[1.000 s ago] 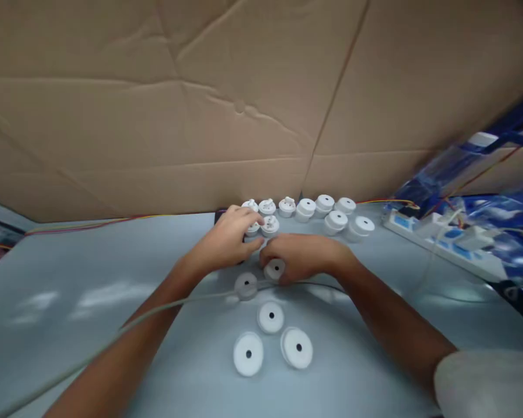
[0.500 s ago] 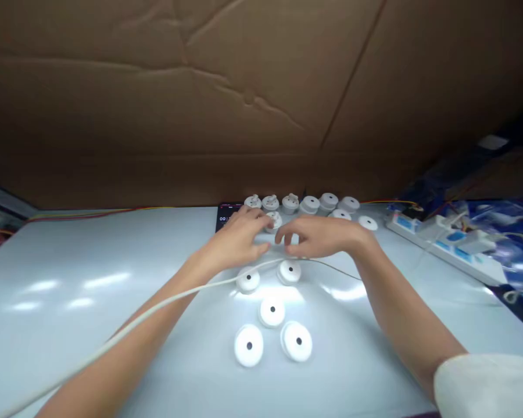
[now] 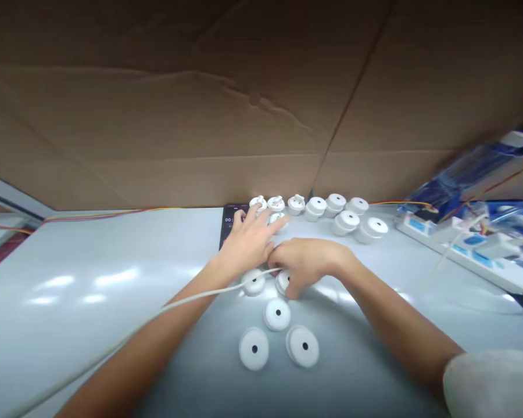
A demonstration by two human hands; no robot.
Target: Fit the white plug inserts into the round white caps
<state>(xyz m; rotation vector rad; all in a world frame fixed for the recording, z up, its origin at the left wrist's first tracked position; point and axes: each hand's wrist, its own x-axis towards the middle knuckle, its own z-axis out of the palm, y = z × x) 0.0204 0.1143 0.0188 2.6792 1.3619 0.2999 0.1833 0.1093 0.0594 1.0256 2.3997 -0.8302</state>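
Observation:
My left hand (image 3: 249, 237) has its fingers spread at the back of the table, reaching over small white round units with raised tops. One fingertip is at a white unit (image 3: 277, 218); whether it presses on it I cannot tell. My right hand (image 3: 305, 260) curls around a white round device (image 3: 281, 283) with a dark centre spot, thumb on its near side and fingers beyond. Beside it sits a similar white device (image 3: 253, 284). Nearer to me are more of them: one in the middle (image 3: 272, 316), one left (image 3: 248, 359) and one right (image 3: 301, 359).
Several white devices (image 3: 335, 200) stand at the back right. A phone (image 3: 227, 223) lies partly behind my left hand. A white cable (image 3: 192, 298) crosses my left forearm. A power strip (image 3: 466, 252) lies at right, and a cardboard wall (image 3: 200, 128) rises behind.
My right hand has come down and toward me onto a white device that was uncovered before. My left hand's fingers have spread wider. The whole view has shifted slightly.

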